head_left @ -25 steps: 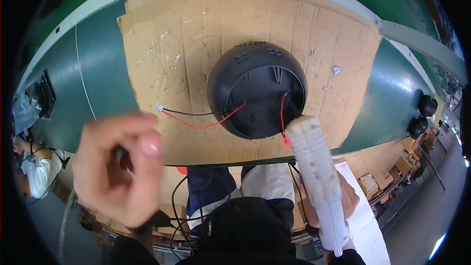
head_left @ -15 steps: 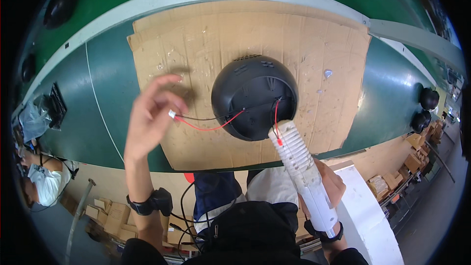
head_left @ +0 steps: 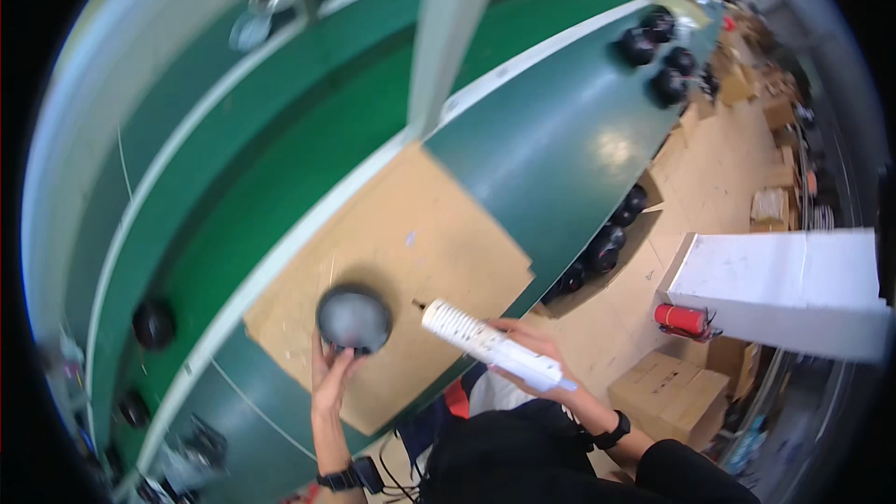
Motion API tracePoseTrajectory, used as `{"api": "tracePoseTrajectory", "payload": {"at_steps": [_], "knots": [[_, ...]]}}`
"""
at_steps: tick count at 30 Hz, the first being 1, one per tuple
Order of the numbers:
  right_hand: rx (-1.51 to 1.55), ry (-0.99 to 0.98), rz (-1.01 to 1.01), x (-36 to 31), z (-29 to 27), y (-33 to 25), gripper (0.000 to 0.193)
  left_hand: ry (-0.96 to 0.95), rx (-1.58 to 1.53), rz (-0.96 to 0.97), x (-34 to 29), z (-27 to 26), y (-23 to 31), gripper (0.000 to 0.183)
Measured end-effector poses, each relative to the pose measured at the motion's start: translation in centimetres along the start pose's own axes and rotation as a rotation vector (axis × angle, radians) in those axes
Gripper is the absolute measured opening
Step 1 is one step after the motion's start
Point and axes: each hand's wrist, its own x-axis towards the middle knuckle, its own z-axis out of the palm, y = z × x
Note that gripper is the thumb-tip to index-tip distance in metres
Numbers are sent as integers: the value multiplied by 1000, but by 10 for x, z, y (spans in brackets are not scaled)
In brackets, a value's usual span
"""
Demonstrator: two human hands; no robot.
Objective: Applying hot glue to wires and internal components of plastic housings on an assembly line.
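On the sheet of cardboard (head_left: 373,224) rests a round black housing (head_left: 355,317), its smooth domed side showing and its hollow and wires out of sight. Against its near left side, my left hand (head_left: 333,371) grips the edge with the thumb and fingers. My right hand (head_left: 537,355) is closed round a white hot glue gun (head_left: 485,343) with a ribbed front. The gun points left toward the housing, its dark tip a short distance away from it.
A green conveyor belt (head_left: 271,196) runs beyond the table. More black round housings (head_left: 639,45) stand at the far right, with others in a carton (head_left: 621,266) below the table edge. A white cabinet (head_left: 775,271) and a red fire extinguisher (head_left: 681,319) are at right.
The view has swung right. My left hand has left the white wire connector and taken hold of the housing, which now shows its dome. The glue gun has moved off the housing.
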Motion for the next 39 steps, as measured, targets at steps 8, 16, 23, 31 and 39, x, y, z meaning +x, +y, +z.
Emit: {"api": "tracePoseTrajectory", "payload": {"at_steps": [8, 16, 23, 31, 39], "knots": [[147, 392, 156, -29, -48, 19, 30, -79, 235, 62, 10, 44, 41, 96], [551, 727, 292, -72, -104, 59, 36, -405, 317, -69, 122, 242, 18, 80], [644, 911, 360, -126, -146, 49, 37, -622, 332, -135, 232, 444, -15, 84], [687, 844, 303, -143, -167, 56, 36, -708, 412, 137, 268, 493, -40, 53], [602, 415, 292, -68, -174, 69, 36, -565, 974, 381, 98, 202, 54, 34]]}}
